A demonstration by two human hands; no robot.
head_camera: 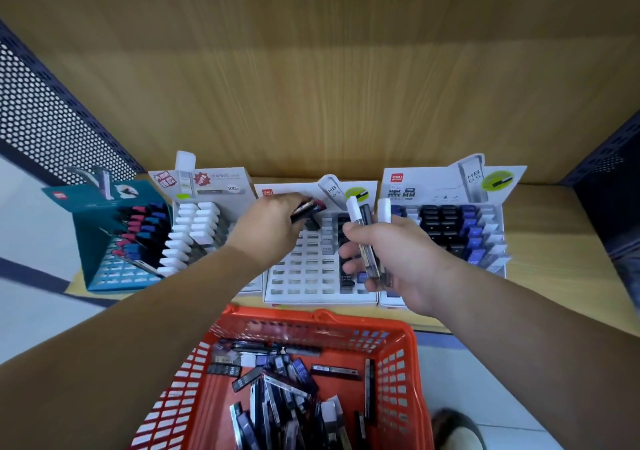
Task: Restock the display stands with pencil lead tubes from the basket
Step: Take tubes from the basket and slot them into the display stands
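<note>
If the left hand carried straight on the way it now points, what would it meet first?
Likely the middle display stand: the left hand grips a red-capped tube over its upper slots, aimed toward its header card. Depth is unclear from this one view.

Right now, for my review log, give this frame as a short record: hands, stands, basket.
left hand: grips dark tubes over the middle stand
right hand: grips white-capped tubes
middle stand: most slots empty
teal stand: partly filled
white-cap stand: partly filled
right stand: partly filled
basket: red, holds loose tubes
</note>
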